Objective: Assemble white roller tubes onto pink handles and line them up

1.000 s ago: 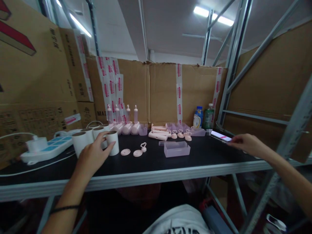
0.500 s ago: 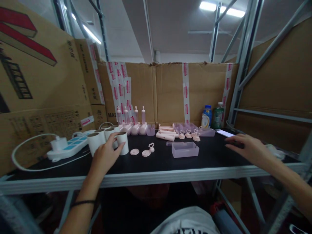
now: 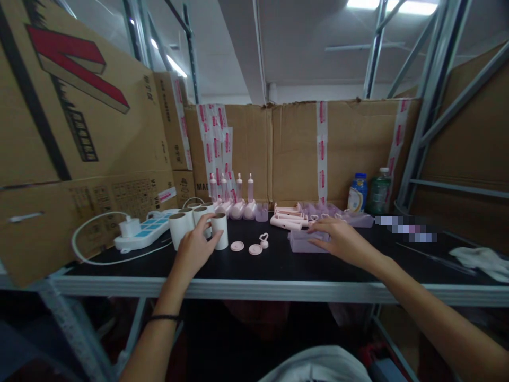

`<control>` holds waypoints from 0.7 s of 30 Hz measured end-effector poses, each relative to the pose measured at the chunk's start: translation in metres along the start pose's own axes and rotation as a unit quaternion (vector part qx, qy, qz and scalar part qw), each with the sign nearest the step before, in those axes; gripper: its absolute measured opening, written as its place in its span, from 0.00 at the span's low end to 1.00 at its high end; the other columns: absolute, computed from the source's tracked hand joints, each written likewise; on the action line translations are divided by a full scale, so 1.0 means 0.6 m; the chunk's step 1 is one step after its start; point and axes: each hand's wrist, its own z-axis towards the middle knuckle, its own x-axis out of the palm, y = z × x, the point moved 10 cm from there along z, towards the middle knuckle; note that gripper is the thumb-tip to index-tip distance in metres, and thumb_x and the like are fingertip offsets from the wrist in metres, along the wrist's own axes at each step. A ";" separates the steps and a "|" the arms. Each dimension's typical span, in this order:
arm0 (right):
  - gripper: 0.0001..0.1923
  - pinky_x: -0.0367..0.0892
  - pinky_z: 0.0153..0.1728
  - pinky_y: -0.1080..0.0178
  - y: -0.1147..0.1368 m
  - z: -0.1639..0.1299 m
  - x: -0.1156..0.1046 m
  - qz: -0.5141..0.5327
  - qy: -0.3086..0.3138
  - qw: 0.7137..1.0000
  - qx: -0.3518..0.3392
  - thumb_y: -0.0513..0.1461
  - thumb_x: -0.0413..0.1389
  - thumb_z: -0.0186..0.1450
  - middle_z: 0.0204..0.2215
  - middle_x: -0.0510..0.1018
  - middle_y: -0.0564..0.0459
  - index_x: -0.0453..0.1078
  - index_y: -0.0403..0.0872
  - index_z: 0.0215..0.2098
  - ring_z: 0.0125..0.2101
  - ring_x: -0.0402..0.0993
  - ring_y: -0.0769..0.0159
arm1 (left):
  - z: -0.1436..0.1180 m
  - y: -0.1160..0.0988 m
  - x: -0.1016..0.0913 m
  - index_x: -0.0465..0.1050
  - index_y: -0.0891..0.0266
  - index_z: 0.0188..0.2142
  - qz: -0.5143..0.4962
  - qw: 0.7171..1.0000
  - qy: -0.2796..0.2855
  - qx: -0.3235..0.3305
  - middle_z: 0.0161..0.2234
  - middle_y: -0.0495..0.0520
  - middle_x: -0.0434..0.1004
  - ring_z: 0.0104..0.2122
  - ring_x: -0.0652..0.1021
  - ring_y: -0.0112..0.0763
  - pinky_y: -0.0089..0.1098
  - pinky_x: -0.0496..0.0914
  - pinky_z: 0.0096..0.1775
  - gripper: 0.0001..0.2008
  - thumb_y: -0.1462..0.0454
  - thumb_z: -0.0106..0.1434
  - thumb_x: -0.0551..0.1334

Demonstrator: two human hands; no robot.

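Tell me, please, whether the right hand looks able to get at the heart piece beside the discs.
Probably yes: the tray lies partly between the right hand and the heart piece, but it looks low and nothing covers the piece.

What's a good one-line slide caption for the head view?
Left hand holds a white tube; right hand reaches over a purple tray.

cylinder (image 3: 223, 232): white | tray (image 3: 299, 244): translucent lilac | discs (image 3: 255, 249): pale pink | tabletop (image 3: 254, 269): black
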 end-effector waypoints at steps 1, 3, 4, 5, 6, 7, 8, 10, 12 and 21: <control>0.08 0.70 0.48 0.55 0.013 0.019 -0.008 0.004 -0.009 1.000 -0.007 0.40 0.61 0.68 0.44 0.84 0.45 0.81 0.48 0.44 0.45 0.80 0.53 | 0.001 0.001 0.001 0.66 0.51 0.61 -0.007 1.000 0.000 0.001 0.53 0.56 0.82 0.31 0.82 0.35 0.33 0.73 0.37 0.24 0.54 0.67 0.63; 0.08 0.69 0.48 0.57 0.051 0.066 -0.014 0.020 -0.017 0.999 -0.035 0.39 0.62 0.68 0.45 0.84 0.46 0.81 0.48 0.44 0.45 0.80 0.54 | 0.002 0.004 0.002 0.66 0.50 0.60 -0.018 1.000 -0.001 0.000 0.52 0.55 0.83 0.28 0.81 0.34 0.32 0.72 0.36 0.24 0.54 0.66 0.63; 0.08 0.69 0.48 0.58 0.077 0.092 -0.011 0.032 -0.013 0.998 -0.061 0.39 0.62 0.68 0.45 0.84 0.47 0.80 0.48 0.44 0.46 0.79 0.55 | 0.003 0.006 0.002 0.66 0.50 0.60 -0.023 1.000 -0.001 -0.001 0.52 0.55 0.83 0.27 0.81 0.33 0.32 0.72 0.35 0.24 0.54 0.66 0.64; 0.08 0.68 0.47 0.59 0.100 0.118 -0.002 0.037 -0.007 0.996 -0.081 0.40 0.62 0.68 0.44 0.84 0.47 0.80 0.47 0.45 0.46 0.79 0.56 | 0.003 0.007 0.003 0.66 0.50 0.60 -0.027 1.000 0.000 -0.002 0.52 0.55 0.83 0.26 0.80 0.32 0.32 0.72 0.34 0.24 0.54 0.66 0.64; 0.09 0.67 0.46 0.60 0.123 0.144 0.013 0.038 0.006 0.994 -0.098 0.40 0.63 0.67 0.43 0.84 0.48 0.80 0.47 0.44 0.45 0.79 0.57 | 0.003 0.008 0.004 0.67 0.50 0.60 -0.030 1.000 0.000 -0.003 0.52 0.55 0.83 0.25 0.80 0.32 0.31 0.72 0.34 0.24 0.54 0.65 0.64; 0.09 0.67 0.44 0.61 0.142 0.168 0.033 0.038 0.024 0.993 -0.112 0.40 0.64 0.66 0.42 0.84 0.48 0.80 0.46 0.44 0.44 0.79 0.57 | 0.003 0.009 0.005 0.67 0.50 0.60 -0.033 0.999 0.001 -0.004 0.52 0.56 0.83 0.24 0.79 0.31 0.31 0.72 0.33 0.24 0.54 0.65 0.64; 0.10 0.66 0.41 0.62 0.160 0.189 0.059 0.039 0.048 0.990 -0.125 0.41 0.65 0.65 0.41 0.84 0.48 0.80 0.46 0.44 0.43 0.79 0.58 | 0.002 0.010 0.005 0.67 0.50 0.60 -0.036 0.999 0.000 -0.005 0.51 0.56 0.83 0.24 0.79 0.31 0.31 0.72 0.33 0.24 0.54 0.65 0.64; 0.12 0.64 0.38 0.63 0.185 0.217 0.116 0.039 0.104 0.984 -0.140 0.43 0.65 0.65 0.41 0.85 0.48 0.80 0.46 0.45 0.42 0.80 0.58 | 0.001 0.009 0.005 0.67 0.51 0.60 -0.044 0.999 -0.002 -0.003 0.51 0.57 0.83 0.23 0.79 0.31 0.31 0.72 0.33 0.24 0.55 0.65 0.64; 0.15 0.61 0.34 0.64 0.196 0.229 0.166 0.038 0.145 0.978 -0.142 0.46 0.66 0.65 0.40 0.85 0.48 0.81 0.46 0.45 0.40 0.80 0.58 | -0.001 0.008 0.004 0.67 0.51 0.59 -0.052 0.999 -0.003 0.002 0.51 0.57 0.83 0.22 0.78 0.30 0.31 0.72 0.32 0.24 0.55 0.65 0.65; 0.14 0.59 0.32 0.65 0.199 0.210 0.215 0.129 0.137 0.973 -0.133 0.48 0.62 0.68 0.36 0.85 0.51 0.80 0.48 0.43 0.35 0.79 0.64 | -0.005 0.006 0.004 0.68 0.51 0.59 -0.082 0.997 0.002 0.005 0.52 0.58 0.82 0.22 0.78 0.29 0.29 0.72 0.30 0.25 0.57 0.64 0.66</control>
